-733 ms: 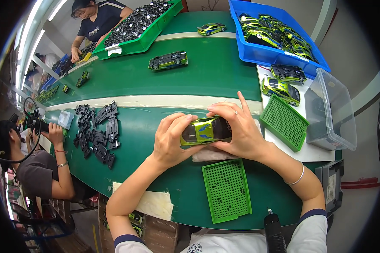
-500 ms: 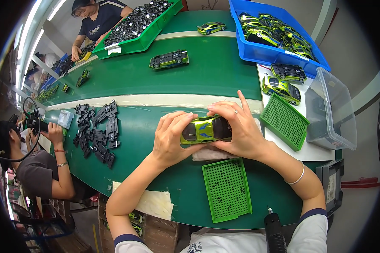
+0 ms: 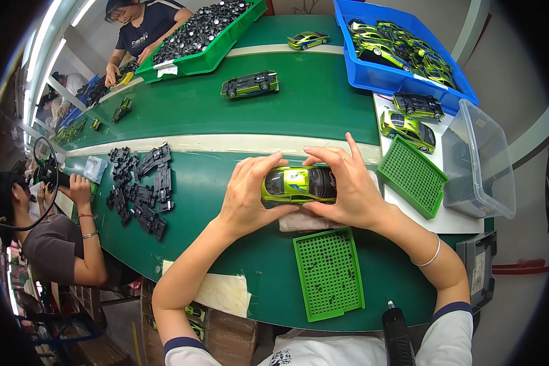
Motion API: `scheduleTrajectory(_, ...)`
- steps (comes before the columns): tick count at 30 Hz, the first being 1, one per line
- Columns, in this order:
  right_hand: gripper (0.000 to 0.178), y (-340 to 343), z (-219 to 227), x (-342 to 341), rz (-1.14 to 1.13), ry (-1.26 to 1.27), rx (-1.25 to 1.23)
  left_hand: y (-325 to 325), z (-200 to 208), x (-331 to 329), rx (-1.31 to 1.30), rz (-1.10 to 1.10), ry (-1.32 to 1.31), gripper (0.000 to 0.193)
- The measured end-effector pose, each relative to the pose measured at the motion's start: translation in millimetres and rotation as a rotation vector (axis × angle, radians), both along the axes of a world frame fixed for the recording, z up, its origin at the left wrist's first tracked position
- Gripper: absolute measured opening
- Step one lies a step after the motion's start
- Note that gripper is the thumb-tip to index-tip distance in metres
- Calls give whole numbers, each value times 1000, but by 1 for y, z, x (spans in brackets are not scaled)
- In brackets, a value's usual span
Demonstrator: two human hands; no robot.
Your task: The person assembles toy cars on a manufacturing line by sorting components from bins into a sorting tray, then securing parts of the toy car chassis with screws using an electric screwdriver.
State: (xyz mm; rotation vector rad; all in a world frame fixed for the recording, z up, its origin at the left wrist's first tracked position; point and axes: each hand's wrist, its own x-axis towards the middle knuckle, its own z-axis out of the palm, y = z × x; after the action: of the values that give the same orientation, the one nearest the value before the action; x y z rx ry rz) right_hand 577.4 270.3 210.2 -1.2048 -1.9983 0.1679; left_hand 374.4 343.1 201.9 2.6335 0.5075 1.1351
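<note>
Between both hands I hold a yellow-green toy car (image 3: pixel 297 181) with dark windows, roof side up. My left hand (image 3: pixel 248 194) grips its left end, thumb along the near side and fingers at the far side. Its right end sits in my right hand (image 3: pixel 352 188), with one finger raised away from the car. Under the car a pale folded cloth (image 3: pixel 308 221) lies on the green table. Nearer to me is a green perforated tray (image 3: pixel 328 274) with small dark screw-like pieces in its holes.
Black plastic car bases (image 3: pixel 141 189) lie piled at left. Beyond, a belt (image 3: pixel 183 113) carries an upturned toy car (image 3: pixel 250 84). A blue bin (image 3: pixel 363 76) of cars, another green tray (image 3: pixel 412 175) and a clear box (image 3: pixel 482 161) stand right. An electric screwdriver (image 3: pixel 396 332) is near my body. Two co-workers sit left.
The car in my hands has tilted slightly, so more of its near side and windows shows. The upturned car on the belt has shifted a little right.
</note>
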Motion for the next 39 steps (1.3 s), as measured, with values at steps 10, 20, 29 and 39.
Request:
scheduleTrajectory(10, 20, -12, 1, -7, -56, -247, 397, -11, -6, 5, -1, 76, -96, 89)
scheduleTrajectory(20, 28, -6, -1, -5, 17, -197, 244, -14, -2, 5, 25, 126, -25, 94)
scheduleTrajectory(29, 33, -6, 7, -4, 30, -128, 252, -15, 2, 3, -145, 140, 62, 94)
scheduleTrajectory(39, 36, -2, 4, -7, -281, -96, 263, -22, 17, 6, -545, 330, -15, 84)
